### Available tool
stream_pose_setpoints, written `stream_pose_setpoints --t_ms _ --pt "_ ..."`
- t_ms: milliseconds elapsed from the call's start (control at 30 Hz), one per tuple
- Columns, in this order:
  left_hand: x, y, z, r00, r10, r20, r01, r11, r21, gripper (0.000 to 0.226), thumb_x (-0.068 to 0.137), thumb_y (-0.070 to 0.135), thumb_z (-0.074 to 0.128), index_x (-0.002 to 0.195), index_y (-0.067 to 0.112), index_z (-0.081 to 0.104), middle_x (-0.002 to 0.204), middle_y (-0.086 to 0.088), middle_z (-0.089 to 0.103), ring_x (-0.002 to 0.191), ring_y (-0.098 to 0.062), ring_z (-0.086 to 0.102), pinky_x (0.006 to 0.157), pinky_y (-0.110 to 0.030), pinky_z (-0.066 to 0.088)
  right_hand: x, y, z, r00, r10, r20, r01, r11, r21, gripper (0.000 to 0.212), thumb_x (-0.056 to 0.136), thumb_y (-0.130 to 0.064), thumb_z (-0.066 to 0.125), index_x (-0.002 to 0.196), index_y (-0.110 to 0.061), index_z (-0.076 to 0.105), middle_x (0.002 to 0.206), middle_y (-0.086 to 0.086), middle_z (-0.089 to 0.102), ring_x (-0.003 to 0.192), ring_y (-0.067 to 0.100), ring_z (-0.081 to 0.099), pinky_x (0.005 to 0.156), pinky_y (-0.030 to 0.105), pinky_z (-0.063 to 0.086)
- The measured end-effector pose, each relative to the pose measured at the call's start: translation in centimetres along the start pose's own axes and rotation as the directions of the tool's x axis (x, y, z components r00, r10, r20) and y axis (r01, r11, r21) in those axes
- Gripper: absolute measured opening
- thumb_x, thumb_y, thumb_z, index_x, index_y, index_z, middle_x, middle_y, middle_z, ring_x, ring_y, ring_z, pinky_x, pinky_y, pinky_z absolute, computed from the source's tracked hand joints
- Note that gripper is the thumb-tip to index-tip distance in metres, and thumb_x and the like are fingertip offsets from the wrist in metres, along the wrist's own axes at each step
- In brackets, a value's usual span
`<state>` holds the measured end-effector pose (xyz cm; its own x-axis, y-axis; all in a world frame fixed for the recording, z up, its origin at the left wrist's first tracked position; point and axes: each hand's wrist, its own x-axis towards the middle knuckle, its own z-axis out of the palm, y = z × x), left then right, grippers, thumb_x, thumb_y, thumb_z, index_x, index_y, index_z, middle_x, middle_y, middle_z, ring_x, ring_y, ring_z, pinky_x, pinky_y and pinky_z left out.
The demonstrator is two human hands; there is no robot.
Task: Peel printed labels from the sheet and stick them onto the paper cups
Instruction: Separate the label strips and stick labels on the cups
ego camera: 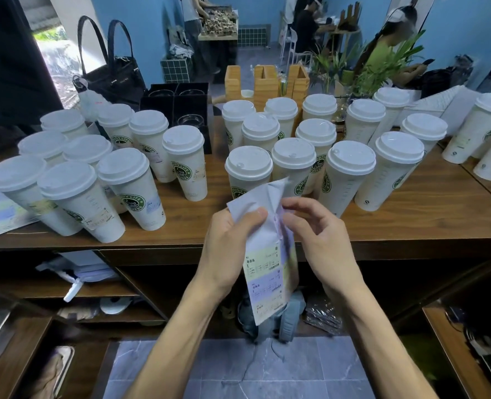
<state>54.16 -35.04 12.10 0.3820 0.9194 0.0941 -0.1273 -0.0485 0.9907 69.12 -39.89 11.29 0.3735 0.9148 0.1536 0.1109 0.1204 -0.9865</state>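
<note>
My left hand [227,240] grips the label sheet [268,263] upright before the desk [411,214], while my right hand [319,234], just beside it, pinches a label edge at the sheet's middle. I judge peeling underway; next, press it onto a paper cup [248,171] just beyond my hands.

label sheet [267,266]: print too small to read | top half hidden behind left hand [227,249]

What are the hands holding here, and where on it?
Both hold the label sheet. The left hand grips its upper left edge, thumb on the front; the right hand pinches at its upper right edge, seemingly at a label.
</note>
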Motion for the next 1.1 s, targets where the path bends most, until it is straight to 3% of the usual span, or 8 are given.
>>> stream_pose_setpoints --t_ms 100,167,267,333,400,533,833,1100 --pt "0.1 -0.1 -0.1 1.000 -0.027 -0.013 0.026 0.999 -0.044 0.029 0.093 0.029 0.060 0.094 0.003 0.072 0.103 -0.028 0.073 0.092 -0.032 0.069 0.090 -0.058 0.053 0.0 0.1 0.2 0.996 0.059 0.071 -0.060 0.998 0.016 0.017 0.097 -0.020 0.064 0.102 -0.033 0.074 0.103 -0.012 0.078 0.097 0.006 0.071 0.084 0.027 0.051" --pt "0.2 -0.2 0.0 0.999 -0.025 -0.040 0.025 1.000 -0.009 0.033 0.092 0.033 0.060 0.091 0.001 0.071 0.096 -0.028 0.073 0.085 -0.029 0.067 0.082 -0.051 0.052 -0.3 0.1 0.6 0.998 0.057 0.032 -0.057 0.998 0.003 0.019 0.091 -0.036 0.062 0.109 -0.038 0.069 0.108 -0.015 0.075 0.101 0.001 0.068 0.084 0.025 0.049" --pt "0.2 -0.4 0.1 0.997 0.038 -0.072 -0.031 0.995 0.093 0.040 0.091 0.037 0.060 0.082 -0.003 0.061 0.076 -0.020 0.065 0.073 -0.019 0.055 0.072 -0.039 0.044 -0.9 0.5 0.8 0.970 -0.157 -0.187 0.107 0.961 -0.254 0.039 0.083 -0.060 0.064 0.112 -0.035 0.057 0.115 -0.017 0.060 0.114 0.006 0.058 0.096 0.029 0.045" --pt "0.2 -0.4 0.2 0.994 0.070 -0.087 -0.057 0.988 0.144 0.041 0.091 0.036 0.060 0.080 -0.003 0.059 0.072 -0.009 0.059 0.071 -0.015 0.050 0.069 -0.035 0.042 -1.3 0.5 0.9 0.923 -0.313 -0.223 0.212 0.899 -0.384 0.037 0.084 -0.061 0.066 0.102 -0.030 0.057 0.107 -0.012 0.054 0.108 0.014 0.055 0.097 0.038 0.044" --pt "0.0 -0.1 0.3 0.991 0.099 -0.093 -0.080 0.979 0.186 0.033 0.093 0.032 0.060 0.076 0.003 0.063 0.069 -0.002 0.059 0.069 -0.011 0.050 0.066 -0.031 0.043 -1.3 0.2 1.0 0.918 -0.347 -0.194 0.245 0.878 -0.411 0.029 0.083 -0.056 0.073 0.089 -0.031 0.059 0.097 -0.013 0.055 0.100 0.013 0.056 0.091 0.033 0.042" --pt "-0.2 0.2 0.4 0.990 0.124 -0.060 -0.108 0.971 0.213 0.034 0.094 0.032 0.059 0.075 0.004 0.062 0.070 -0.015 0.062 0.068 -0.012 0.052 0.064 -0.031 0.044 -0.8 0.1 0.7 0.966 -0.233 -0.109 0.207 0.956 -0.207 0.018 0.087 -0.025 0.082 0.078 -0.030 0.067 0.084 -0.010 0.065 0.079 0.007 0.060 0.072 0.014 0.040" --pt "0.1 -0.1 -0.1 0.998 0.033 -0.045 -0.027 0.990 0.138 0.026 0.091 0.035 0.061 0.075 0.017 0.069 0.077 -0.010 0.071 0.074 -0.016 0.059 0.072 -0.039 0.047 -0.3 -0.1 0.2 0.997 -0.076 -0.027 0.077 0.997 0.020 0.025 0.088 -0.012 0.080 0.069 -0.027 0.074 0.081 -0.007 0.070 0.079 0.008 0.062 0.078 0.022 0.044" --pt "0.3 -0.1 0.0 0.995 -0.059 -0.084 0.060 0.998 0.007 0.029 0.089 0.036 0.062 0.085 0.010 0.075 0.091 -0.016 0.077 0.081 -0.020 0.067 0.077 -0.037 0.048 0.0 0.1 -0.5 0.998 -0.016 -0.054 0.021 0.995 0.098 0.020 0.086 -0.013 0.078 0.069 -0.023 0.075 0.078 -0.001 0.073 0.076 0.010 0.062 0.076 0.021 0.048"
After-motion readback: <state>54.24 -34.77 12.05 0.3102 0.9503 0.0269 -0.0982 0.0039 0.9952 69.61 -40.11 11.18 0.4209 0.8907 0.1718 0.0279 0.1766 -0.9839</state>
